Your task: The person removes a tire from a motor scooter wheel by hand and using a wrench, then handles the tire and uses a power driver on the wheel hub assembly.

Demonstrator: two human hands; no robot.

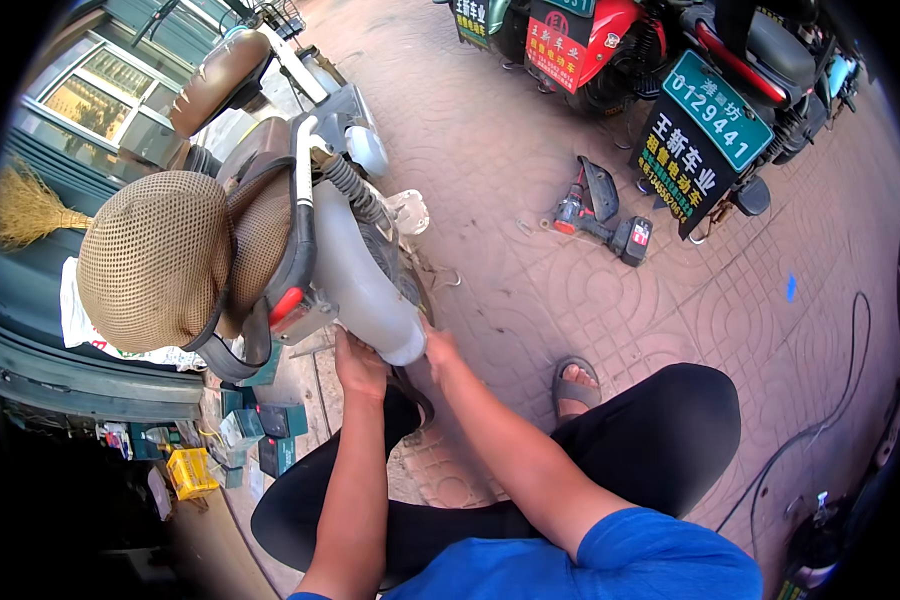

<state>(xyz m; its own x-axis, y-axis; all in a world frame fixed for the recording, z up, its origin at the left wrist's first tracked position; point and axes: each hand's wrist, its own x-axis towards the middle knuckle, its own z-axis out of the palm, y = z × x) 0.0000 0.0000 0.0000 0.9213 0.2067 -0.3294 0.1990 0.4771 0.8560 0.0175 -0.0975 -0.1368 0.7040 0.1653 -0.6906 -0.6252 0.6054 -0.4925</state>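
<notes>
An electric scooter with a long grey rear mudguard [355, 265] stands in front of me, its tail pointing my way. At the left side of the mudguard's lower end is my left hand [361, 368], its fingers reaching up under the edge and mostly hidden. My right hand [440, 352] presses against the right edge of the same end, with its fingers curled round behind it. A red tail reflector [286, 304] and a brown mesh-covered seat [155, 262] with a backrest lie to the left. The rear wheel is largely hidden below the mudguard.
A cordless power tool [600, 222] lies on the paving, right of the scooter. Parked scooters [610, 45] line the far right. Boxes [270, 430] and a yellow container [191, 472] stand at left, below a straw broom [32, 205]. A black cable [838, 410] curves over the right side.
</notes>
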